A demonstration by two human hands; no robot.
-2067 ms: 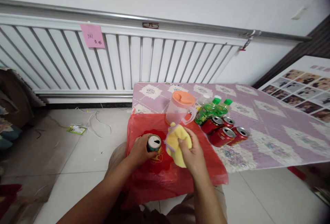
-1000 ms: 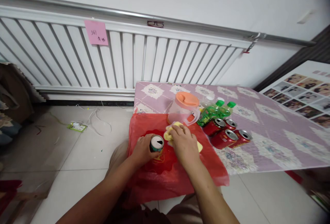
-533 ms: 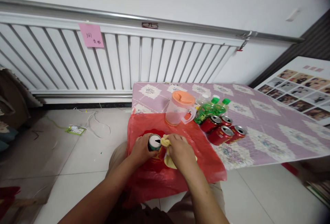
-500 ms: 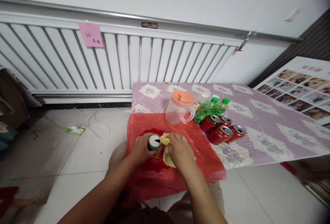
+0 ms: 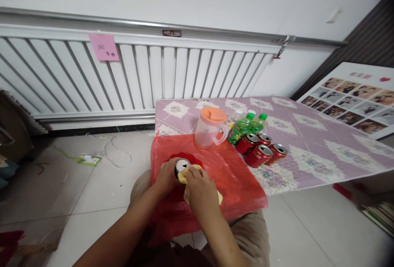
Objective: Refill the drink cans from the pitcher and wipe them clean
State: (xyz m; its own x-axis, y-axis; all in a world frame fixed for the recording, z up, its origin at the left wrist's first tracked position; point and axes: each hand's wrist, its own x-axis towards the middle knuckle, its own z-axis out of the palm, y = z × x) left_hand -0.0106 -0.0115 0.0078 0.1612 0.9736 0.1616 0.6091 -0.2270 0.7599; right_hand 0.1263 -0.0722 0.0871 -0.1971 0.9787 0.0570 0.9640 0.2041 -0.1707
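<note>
My left hand [image 5: 168, 176] is wrapped round a dark drink can [image 5: 182, 164], whose silver top with its opened mouth faces up. In my right hand [image 5: 198, 185] is a bunched yellow cloth [image 5: 186, 172], pressed against the near right edge of the can's top. Part of the cloth hangs out below my right hand. Both hands are over a red plastic sheet [image 5: 234, 181] spread across the table's near end. Most of the can's side is hidden by my fingers and the cloth.
A clear pitcher [image 5: 205, 133] with an orange lid stands beyond my hands. To its right are green-capped bottles [image 5: 243, 127] and several red cans [image 5: 258, 156] on the flowered tablecloth [image 5: 310, 152]. A radiator [image 5: 172, 70] lines the wall. A power strip [image 5: 89, 159] lies on the floor.
My right hand has moved left with the yellow cloth, from beside the can onto its top edge. My left hand keeps its hold on the can. The view has shifted slightly.
</note>
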